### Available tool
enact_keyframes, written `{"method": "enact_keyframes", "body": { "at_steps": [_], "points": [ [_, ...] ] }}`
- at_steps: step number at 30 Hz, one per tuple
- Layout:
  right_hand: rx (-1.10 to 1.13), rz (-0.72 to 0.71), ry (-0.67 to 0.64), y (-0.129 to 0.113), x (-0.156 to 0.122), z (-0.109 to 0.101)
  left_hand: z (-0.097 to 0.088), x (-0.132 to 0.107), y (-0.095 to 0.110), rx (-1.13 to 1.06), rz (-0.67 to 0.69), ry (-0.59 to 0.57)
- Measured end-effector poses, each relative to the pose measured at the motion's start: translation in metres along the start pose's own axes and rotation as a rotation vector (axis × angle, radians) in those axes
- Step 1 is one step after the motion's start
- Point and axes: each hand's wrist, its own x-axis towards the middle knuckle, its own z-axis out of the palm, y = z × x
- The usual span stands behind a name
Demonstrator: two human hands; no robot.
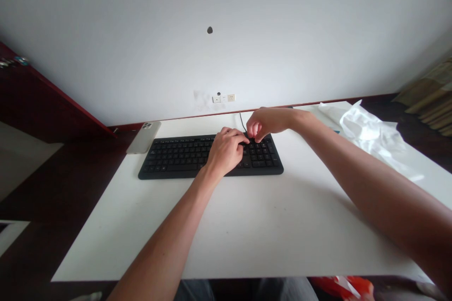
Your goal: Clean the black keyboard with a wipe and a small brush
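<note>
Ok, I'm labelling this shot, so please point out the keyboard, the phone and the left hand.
Keyboard (182, 154), head view: on the keys in its left part.
Phone (143, 139), head view: on its back, below the camera lenses.
Left hand (226, 147), head view: on the back of the hand.

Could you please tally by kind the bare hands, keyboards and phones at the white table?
Bare human hands, left hand and right hand: 2
Black rectangular keyboard: 1
Pale rectangular phone: 1
Total: 4

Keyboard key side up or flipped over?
Key side up: the keyboard lies on the table with its keys showing on both sides of the left hand.
</note>
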Motion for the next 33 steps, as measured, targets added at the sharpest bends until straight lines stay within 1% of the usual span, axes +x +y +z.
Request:
{"method": "enact_keyframes", "body": {
  "at_steps": [8,14,18,20,25,27,30,33],
  "points": [
    [-0.032,-0.004,0.029,0.000,0.004,0.003,0.000,0.000,0.000,-0.005,0.001,-0.004],
    [0.112,0.027,-0.034,0.010,0.008,0.004,0.000,0.000,0.001,-0.016,0.005,-0.004],
    [0.156,0.041,-0.025,0.012,0.010,0.003,-0.001,0.001,0.002,-0.015,0.004,-0.015],
    [0.166,0.080,-0.028,0.012,0.011,0.004,0.000,0.001,0.002,-0.012,0.008,-0.019],
    [0.064,0.217,0.005,0.011,0.013,0.004,0.000,0.001,0.003,-0.018,-0.004,-0.017],
    [0.048,0.256,-0.010,0.010,0.013,0.004,-0.001,0.001,0.003,-0.021,-0.012,-0.020],
    [0.023,0.265,-0.054,0.009,0.014,0.003,-0.002,0.001,0.004,-0.018,-0.016,-0.026],
    [-0.057,0.266,-0.070,0.008,0.017,0.002,-0.001,0.001,0.004,-0.024,-0.012,-0.024]
  ]
}}
